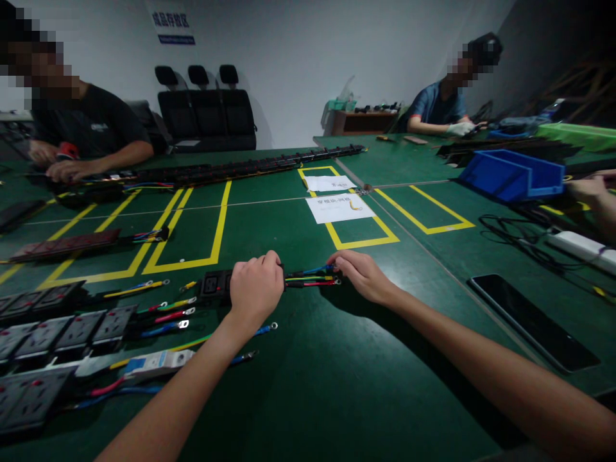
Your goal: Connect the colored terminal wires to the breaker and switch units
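Near the middle of the green table, my left hand point(257, 289) is wrapped round a black socket module point(215, 283), covering much of it. Blue, yellow-green and red wires point(310, 278) with ring terminals come out of its right end. The fingertips of my right hand point(359, 274) pinch the blue wire close to its tip, just above the other wire ends. A short yellow lead point(190, 285) sticks out at the module's left. To the left lie several more socket strips point(72, 333) with ring-ended wires, and a white circuit breaker point(156, 364) is wired to one.
A phone point(532, 321), black cables and a white power strip point(584, 250) lie at right, near another person's hand point(594, 192). Beyond are a blue bin point(513, 174), paper labels point(341, 207) and a long black wired strip point(240, 168). Two co-workers sit across the table.
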A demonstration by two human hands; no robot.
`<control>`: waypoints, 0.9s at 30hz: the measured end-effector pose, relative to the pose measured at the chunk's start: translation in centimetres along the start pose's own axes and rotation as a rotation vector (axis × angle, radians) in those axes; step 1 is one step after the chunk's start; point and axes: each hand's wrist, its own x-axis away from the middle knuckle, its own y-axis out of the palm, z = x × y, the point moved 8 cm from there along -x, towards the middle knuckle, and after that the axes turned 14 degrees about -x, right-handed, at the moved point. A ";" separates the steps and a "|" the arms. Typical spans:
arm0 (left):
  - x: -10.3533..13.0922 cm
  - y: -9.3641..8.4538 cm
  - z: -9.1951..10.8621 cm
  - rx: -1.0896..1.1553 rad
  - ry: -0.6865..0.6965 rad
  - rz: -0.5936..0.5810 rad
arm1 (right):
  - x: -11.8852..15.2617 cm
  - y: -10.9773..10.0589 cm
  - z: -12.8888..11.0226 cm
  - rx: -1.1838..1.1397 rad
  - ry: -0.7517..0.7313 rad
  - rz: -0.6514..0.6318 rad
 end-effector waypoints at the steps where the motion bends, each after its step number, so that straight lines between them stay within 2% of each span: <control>1: 0.0 0.0 0.0 0.006 -0.001 -0.002 | 0.0 0.0 0.0 0.003 0.002 0.000; 18: 0.1 -0.1 0.0 0.010 0.006 0.011 | -0.1 0.5 0.0 0.111 0.021 -0.030; 27: 0.8 -0.2 0.3 -0.098 -0.014 0.096 | 0.0 2.2 -0.8 0.310 -0.054 -0.158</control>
